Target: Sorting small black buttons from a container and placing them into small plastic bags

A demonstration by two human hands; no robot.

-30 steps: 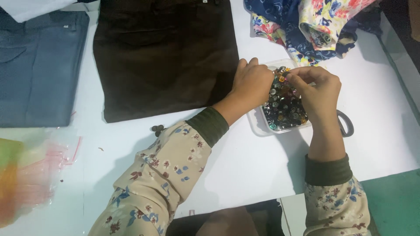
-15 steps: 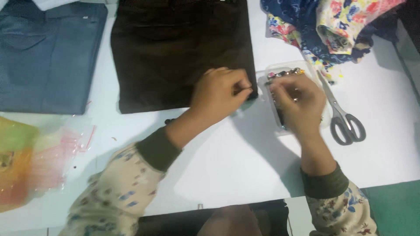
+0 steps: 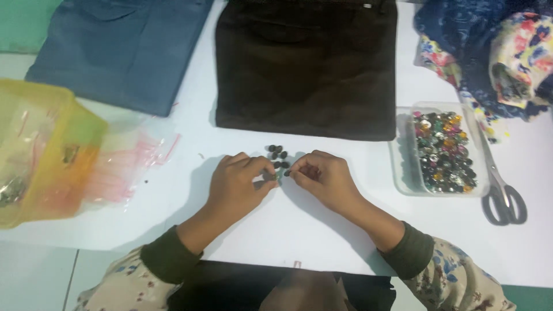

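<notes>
Pinching over a small cluster of dark buttons [image 3: 277, 158] mid-bench [image 3: 322, 230], head view: left hand [image 3: 237, 185] fingers narrow on one button, right hand [image 3: 324, 179] fingers curled close, grip unclear. Cluster sits at 12 o'clock of both hands, handy for sorting. Clear tray of mixed buttons [image 3: 442, 151] at 3 o'clock w/ scissors [image 3: 502, 190]. Vs 0.5 s ago: hands left tray, moved below brown garment [image 3: 305, 63].

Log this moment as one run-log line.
left hand: pinching dark buttons | right hand: fingertips at same cluster | button tray: right, beside scissors | brown garment: flat beyond the hands
</notes>
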